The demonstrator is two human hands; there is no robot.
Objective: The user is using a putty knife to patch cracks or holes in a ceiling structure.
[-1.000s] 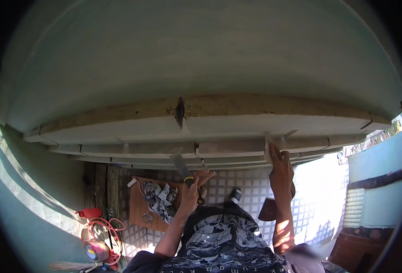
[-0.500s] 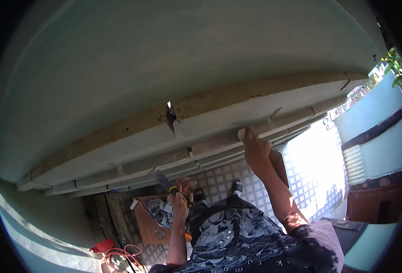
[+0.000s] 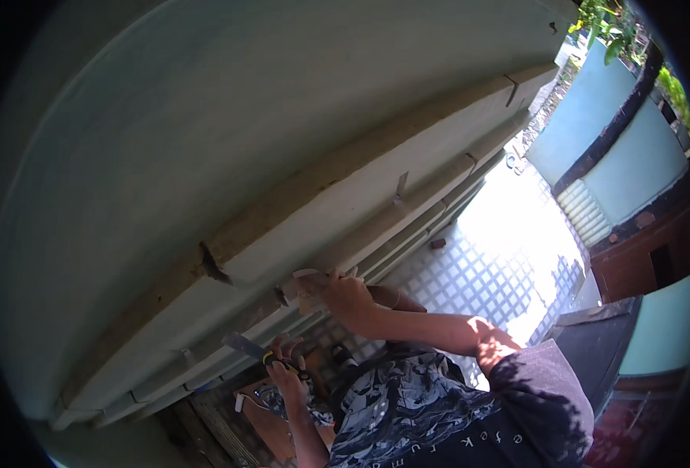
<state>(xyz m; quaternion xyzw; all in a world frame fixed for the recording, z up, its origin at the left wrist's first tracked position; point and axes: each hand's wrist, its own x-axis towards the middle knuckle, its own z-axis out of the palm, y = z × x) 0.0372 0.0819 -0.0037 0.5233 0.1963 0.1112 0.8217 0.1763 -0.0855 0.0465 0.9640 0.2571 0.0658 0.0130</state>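
My left hand (image 3: 288, 376) is closed around the black and yellow handle of a putty knife (image 3: 245, 345). Its flat blade points up and left, close to the lower slats. Some fingers of that hand are spread off the handle. Against a long pale slat (image 3: 376, 232), my right hand (image 3: 346, 302) presses a small pale sheet (image 3: 306, 274). Whether the sheet is sandpaper or cloth I cannot tell. A dark notch (image 3: 279, 297) in the slat lies just left of the sheet. Above it, a board's edge has a broken dark gap (image 3: 212, 264).
A large pale panel (image 3: 243, 117) fills the upper left over several parallel slats. Below my left arm stands a wooden board (image 3: 263, 421) with crumpled material on it. Checkered floor tiles (image 3: 446, 269) run right towards a pale blue wall (image 3: 641, 140) and a reddish-brown cabinet (image 3: 633, 269).
My right hand has moved left and down along the slat with the pale sheet, towards the notch. The view has tilted and turned right. My left hand keeps the putty knife.
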